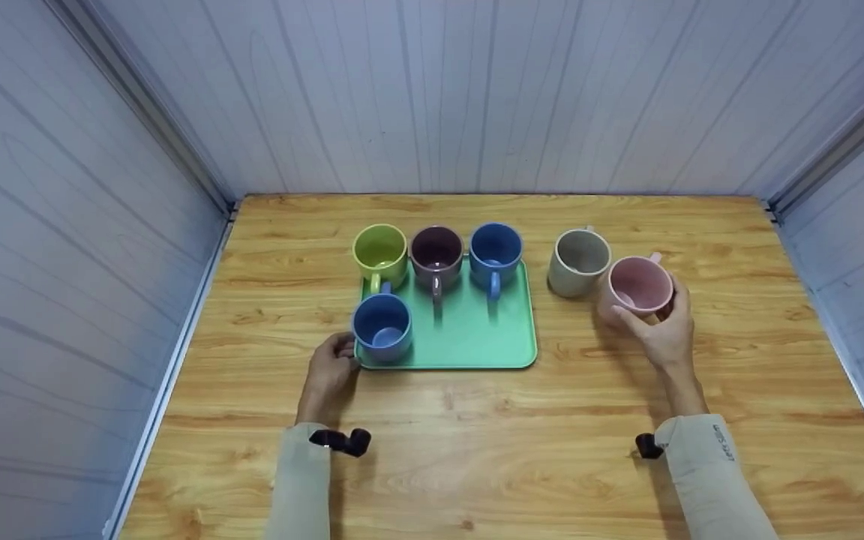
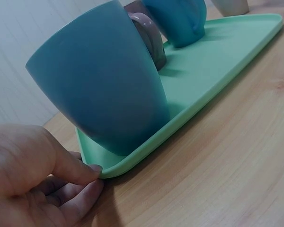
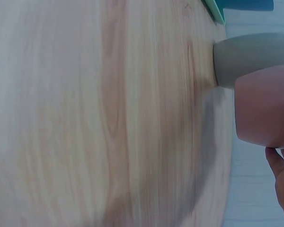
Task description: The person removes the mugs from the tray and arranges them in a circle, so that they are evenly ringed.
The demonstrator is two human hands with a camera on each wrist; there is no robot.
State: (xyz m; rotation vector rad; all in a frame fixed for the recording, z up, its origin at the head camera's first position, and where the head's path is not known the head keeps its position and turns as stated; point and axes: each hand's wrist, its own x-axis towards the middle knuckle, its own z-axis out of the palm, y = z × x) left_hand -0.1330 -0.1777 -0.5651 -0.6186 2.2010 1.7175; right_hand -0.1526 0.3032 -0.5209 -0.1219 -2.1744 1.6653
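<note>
On the right, my right hand (image 1: pixel 668 330) grips a pink mug (image 1: pixel 638 283) by its side, thumb at the front. The pink mug (image 3: pixel 265 106) is raised off the table, its shadow falling apart from it. A grey mug (image 1: pixel 574 274) stands just left of it. At the green tray's (image 1: pixel 477 337) near left corner, my left hand (image 1: pixel 329 371) pinches the rim with thumb and curled fingers. Beside those fingers a blue mug (image 1: pixel 382 328) sits on the tray, handle pointing away. Behind it, a yellow-green mug (image 1: pixel 381 251), a purple mug (image 1: pixel 437 259) and another blue mug (image 1: pixel 496 251) line the tray's far side.
The wooden table (image 1: pixel 477 450) meets a pale panelled wall (image 1: pixel 439 97) at the back. More panels close off the left and right sides. A dark wrist camera (image 1: pixel 357 442) is strapped to each sleeve.
</note>
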